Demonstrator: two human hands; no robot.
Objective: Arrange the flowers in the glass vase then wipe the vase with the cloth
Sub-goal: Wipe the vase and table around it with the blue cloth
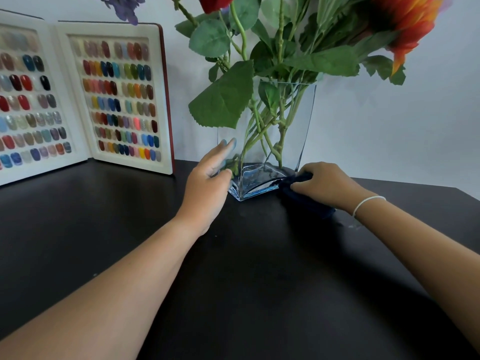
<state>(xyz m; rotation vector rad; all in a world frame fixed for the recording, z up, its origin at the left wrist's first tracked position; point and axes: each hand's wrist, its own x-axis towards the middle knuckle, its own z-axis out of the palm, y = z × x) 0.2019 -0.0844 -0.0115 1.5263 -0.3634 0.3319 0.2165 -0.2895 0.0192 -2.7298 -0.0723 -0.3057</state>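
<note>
A clear square glass vase (293, 141) stands on the black table, filled with green stems and leaves (223, 97). A red bloom (215, 2), an orange flower (405, 19) and a purple one (124, 5) top the bunch. My left hand (207, 183) lies flat against the vase's left face, fingers straight, some seen through the glass. My right hand (324, 185) grips a dark blue cloth (304, 196) pressed to the vase's lower right corner at the base.
An open display book of coloured nail samples (114, 97) stands upright at the back left. The black table (246, 281) stretches toward me. A white wall is close behind the vase.
</note>
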